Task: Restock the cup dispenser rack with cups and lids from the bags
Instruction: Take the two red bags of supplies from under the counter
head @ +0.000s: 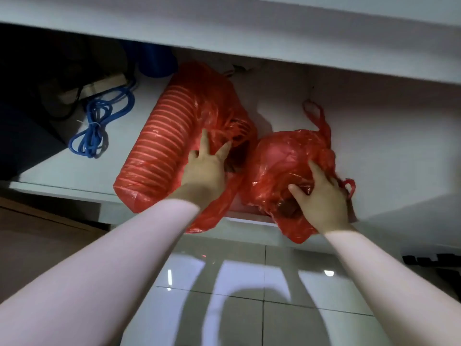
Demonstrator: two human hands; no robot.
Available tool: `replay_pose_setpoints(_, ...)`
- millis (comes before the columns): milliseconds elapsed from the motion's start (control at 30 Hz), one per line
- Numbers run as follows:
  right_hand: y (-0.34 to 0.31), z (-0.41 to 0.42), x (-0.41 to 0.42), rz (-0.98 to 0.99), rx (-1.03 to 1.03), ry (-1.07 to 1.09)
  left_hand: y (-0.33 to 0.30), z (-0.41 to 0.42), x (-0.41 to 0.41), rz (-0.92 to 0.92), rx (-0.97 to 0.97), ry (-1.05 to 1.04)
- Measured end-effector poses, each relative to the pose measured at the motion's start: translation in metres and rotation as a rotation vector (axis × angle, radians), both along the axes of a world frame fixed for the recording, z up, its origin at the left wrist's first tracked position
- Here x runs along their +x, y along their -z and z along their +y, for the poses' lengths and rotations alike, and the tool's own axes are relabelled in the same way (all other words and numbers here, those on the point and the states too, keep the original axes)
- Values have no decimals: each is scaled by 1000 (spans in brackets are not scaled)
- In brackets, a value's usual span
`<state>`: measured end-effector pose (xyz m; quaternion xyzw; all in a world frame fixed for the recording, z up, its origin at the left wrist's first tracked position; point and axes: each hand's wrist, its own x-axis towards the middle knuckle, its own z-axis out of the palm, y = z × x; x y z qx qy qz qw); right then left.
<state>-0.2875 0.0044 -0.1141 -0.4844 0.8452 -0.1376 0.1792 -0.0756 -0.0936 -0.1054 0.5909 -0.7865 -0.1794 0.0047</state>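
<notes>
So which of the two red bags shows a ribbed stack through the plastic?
The longer left bag, under the left hand; the right bag is rounder and crumpled.

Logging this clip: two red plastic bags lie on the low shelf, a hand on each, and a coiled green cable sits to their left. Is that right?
Not quite. The head view shows the coiled cable is blue, not green. The rest holds: two red bags, the ribbed stack bag under the left hand and the crumpled bag under the right hand.
</notes>
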Motion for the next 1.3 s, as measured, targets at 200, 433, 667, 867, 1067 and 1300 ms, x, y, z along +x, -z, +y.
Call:
replay_pose_setpoints(200,-13,6,10,-10,-97,25,-10,7,22,107,4,-3)
replay_pose_setpoints(433,-37,26,34,-78,-271,58,-61,19,34,198,-172,23)
replay_pose_setpoints(667,-86,45,60,-231,-437,3,-106,59,56,352,-137,-106)
replay_pose_setpoints(867,-110,74,67,-252,-351,-9,-143,85,63,338,-133,-153)
replay_pose_setpoints(1067,-133,114,77,-384,-386,-99,-188,137,70,510,-83,-223)
replay_pose_setpoints(1300,-176,179,85,-461,-347,-184,-228,211,93,470,-53,-251)
